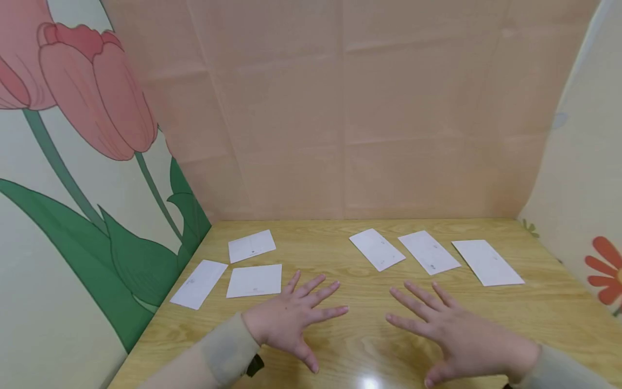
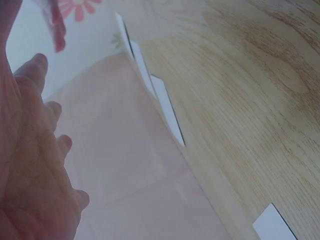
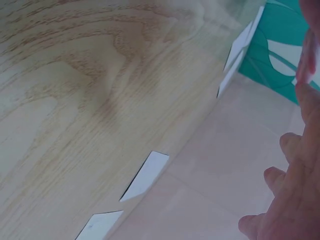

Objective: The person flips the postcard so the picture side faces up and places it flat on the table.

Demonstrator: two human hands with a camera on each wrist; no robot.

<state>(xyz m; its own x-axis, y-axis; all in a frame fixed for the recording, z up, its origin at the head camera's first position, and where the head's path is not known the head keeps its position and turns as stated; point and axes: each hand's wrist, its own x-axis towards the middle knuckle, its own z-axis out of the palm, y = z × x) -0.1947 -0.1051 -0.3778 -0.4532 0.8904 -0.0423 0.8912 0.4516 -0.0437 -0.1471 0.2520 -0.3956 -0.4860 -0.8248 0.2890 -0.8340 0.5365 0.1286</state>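
Note:
My left hand (image 1: 296, 319) is held over the near part of the table with its fingers straight and spread, holding nothing. To its right, my right hand (image 1: 457, 335) has the same spread pose and is likewise bare of any object. Close beyond the left fingertips lies a white card (image 1: 254, 281) with a small faint mark. Two more white cards, one tilted (image 1: 199, 284) and one farther back (image 1: 251, 246), lie around it. Beyond the right hand three white cards lie in a row: a left card (image 1: 377, 249), a middle card (image 1: 430, 252) and a right card (image 1: 488, 262).
The wooden table (image 1: 340, 346) ends at a pink cloth backdrop (image 1: 364, 119). A wall panel with printed tulips (image 1: 92, 92) stands along the left side. Along the right side is a pale panel (image 1: 583, 162) with a red flower print.

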